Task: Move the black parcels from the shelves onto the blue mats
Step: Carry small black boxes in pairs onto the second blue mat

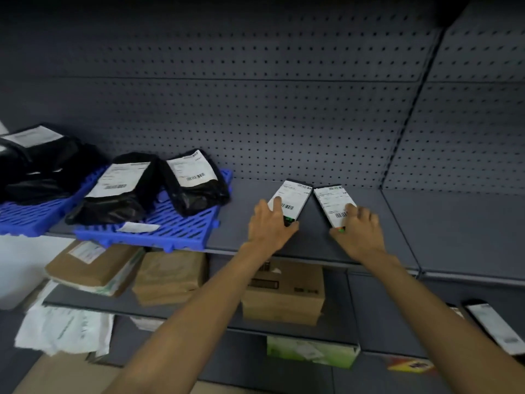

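Observation:
Two small flat black parcels with white barcode labels lie side by side on the grey shelf (312,240). My left hand (271,226) grips the near end of the left small parcel (292,196). My right hand (359,230) grips the near end of the right small parcel (331,201). To the left, a blue mat (176,231) carries two black bagged parcels, one (119,191) beside the other (196,183). A second blue mat (31,216) at the far left bears a pile of black parcels (42,160).
A grey pegboard wall (284,123) backs the shelf. On the lower shelf sit brown paper packages (93,268), a cardboard box (284,294) and another labelled black parcel (494,327) at the right. White mailers (65,328) and a green box (309,351) lie below.

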### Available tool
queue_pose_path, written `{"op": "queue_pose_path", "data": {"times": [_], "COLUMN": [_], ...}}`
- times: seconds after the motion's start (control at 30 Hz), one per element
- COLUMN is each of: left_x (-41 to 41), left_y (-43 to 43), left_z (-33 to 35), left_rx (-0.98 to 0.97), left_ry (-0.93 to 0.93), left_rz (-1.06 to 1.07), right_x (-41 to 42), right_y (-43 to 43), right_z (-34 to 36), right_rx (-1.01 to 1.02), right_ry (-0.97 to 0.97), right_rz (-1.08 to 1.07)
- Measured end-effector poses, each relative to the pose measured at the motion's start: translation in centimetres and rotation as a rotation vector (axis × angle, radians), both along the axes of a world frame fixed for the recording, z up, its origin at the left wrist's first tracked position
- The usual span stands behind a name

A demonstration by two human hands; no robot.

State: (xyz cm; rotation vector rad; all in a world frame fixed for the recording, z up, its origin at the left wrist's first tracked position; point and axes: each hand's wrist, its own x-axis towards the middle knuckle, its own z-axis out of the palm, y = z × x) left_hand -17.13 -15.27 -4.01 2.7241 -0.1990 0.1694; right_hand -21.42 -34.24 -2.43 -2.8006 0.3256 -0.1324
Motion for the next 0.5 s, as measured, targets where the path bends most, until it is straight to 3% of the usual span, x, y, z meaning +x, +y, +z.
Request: {"op": "queue_pose_path", "data": {"times": [0.27, 0.43, 0.5], "left_x": [1.5, 2.2, 2.4], "left_y": [1.6, 11.4, 17.5], "left_z": [1.3, 5.0, 5.9], "left_rx": [0.078, 0.160, 0.251], "left_ry": [0.062, -0.284, -0.300], "left_rz": [-0.015, 0.146, 0.281], "right_x": [3.6, 7.3, 8.2], "right_y": [1.6, 11.5, 17.7], "right_z": [-0.2, 2.6, 3.4], "right_rx": [0.001, -0.074, -0.031], "right_ry": [0.070, -0.174, -0.193], "right_rz": [0.042, 0.293, 0.411]}}
